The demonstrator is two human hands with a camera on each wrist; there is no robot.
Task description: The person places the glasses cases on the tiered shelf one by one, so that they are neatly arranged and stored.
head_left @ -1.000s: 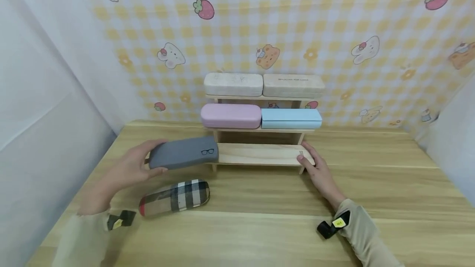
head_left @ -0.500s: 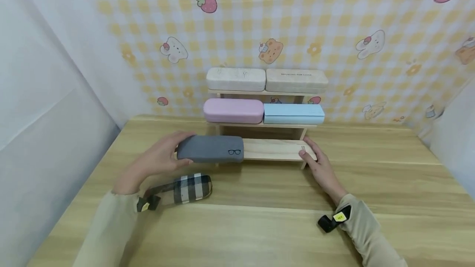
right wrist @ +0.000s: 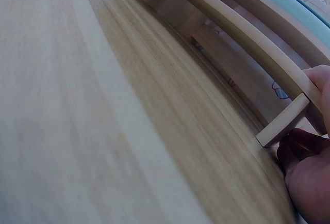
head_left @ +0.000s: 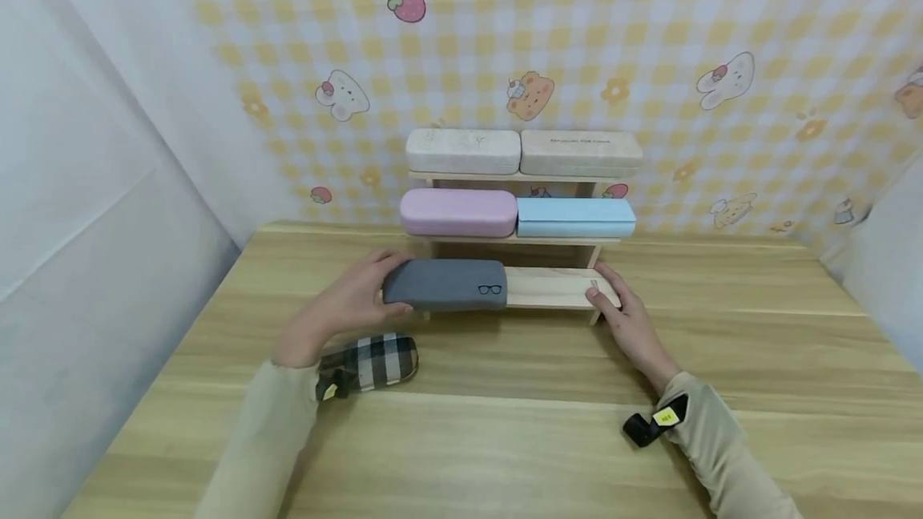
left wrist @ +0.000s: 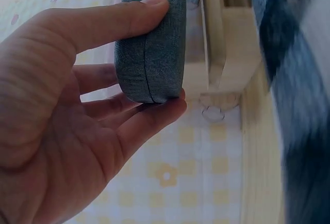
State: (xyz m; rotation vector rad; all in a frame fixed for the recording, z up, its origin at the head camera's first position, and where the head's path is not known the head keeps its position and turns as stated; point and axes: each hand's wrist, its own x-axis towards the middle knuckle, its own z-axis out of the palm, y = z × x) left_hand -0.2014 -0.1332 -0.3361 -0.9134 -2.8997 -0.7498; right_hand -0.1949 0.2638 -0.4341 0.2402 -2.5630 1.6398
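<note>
A grey glasses case (head_left: 443, 285) with a small spectacles print at its right end overlaps the left half of the bottom tier in the head view. My left hand (head_left: 349, 303) grips its left end, thumb on the near side and fingers behind. The left wrist view shows a gap between this case (left wrist: 149, 64) and the shelf edge (left wrist: 214, 38). My right hand (head_left: 634, 335) holds the right end of the bottom tier of the three-tier wooden rack (head_left: 548, 287), thumb on top. In the right wrist view its fingers (right wrist: 296, 146) are behind the rack's leg (right wrist: 283, 120).
On the middle tier sit a pink case (head_left: 458, 213) and a light blue case (head_left: 575, 218). Two pale cases, a left one (head_left: 463, 152) and a right one (head_left: 580, 154), fill the top tier. A plaid case (head_left: 385, 360) lies on the table, partly behind my left wrist.
My left hand has carried the grey glasses case rightward from beside the rack to over its bottom tier, levelling it. The right hand keeps its hold on the rack.
</note>
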